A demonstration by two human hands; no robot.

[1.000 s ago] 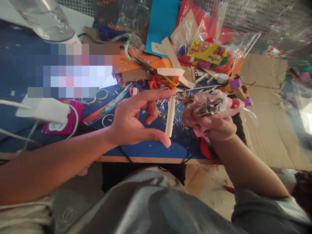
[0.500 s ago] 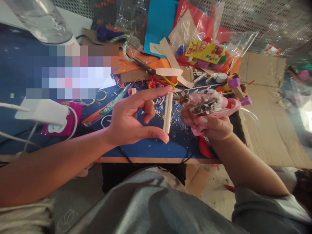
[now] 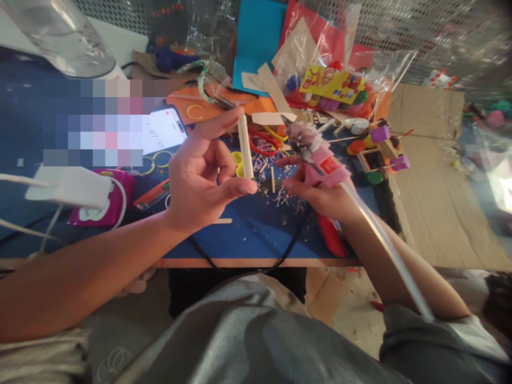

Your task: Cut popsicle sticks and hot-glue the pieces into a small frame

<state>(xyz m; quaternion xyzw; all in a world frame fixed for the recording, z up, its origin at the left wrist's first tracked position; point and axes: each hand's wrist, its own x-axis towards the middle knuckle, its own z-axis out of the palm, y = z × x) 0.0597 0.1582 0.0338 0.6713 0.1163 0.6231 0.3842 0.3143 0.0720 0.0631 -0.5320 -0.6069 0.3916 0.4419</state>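
Note:
Between the thumb and forefinger of my left hand (image 3: 200,176) a short bundle of wooden sticks (image 3: 246,146) is pinched by its two ends, nearly upright. My right hand (image 3: 320,189) is wrapped round a pink hot glue gun (image 3: 328,165). Grey fluff and strings of glue cover its front, and the nozzle points up and to the left, apart from the sticks. A long clear glue stick (image 3: 388,256) trails out of its back over my right forearm. Beneath my hands, white scraps and a loose stick (image 3: 273,180) lie on the blue table (image 3: 256,240).
A small wheeled model (image 3: 378,152) stands right of the glue gun, beside a cardboard sheet (image 3: 432,176). Behind are paper strips, scissors and a plastic bag (image 3: 336,90) of coloured pieces. Leftward are a phone (image 3: 164,130), a white charger (image 3: 70,186) and a water bottle (image 3: 72,42).
My left hand has moved left and slightly up with the sticks. The glue gun has turned so its nozzle points up and left and its glue stick shows. A flat stick now shows below my left hand.

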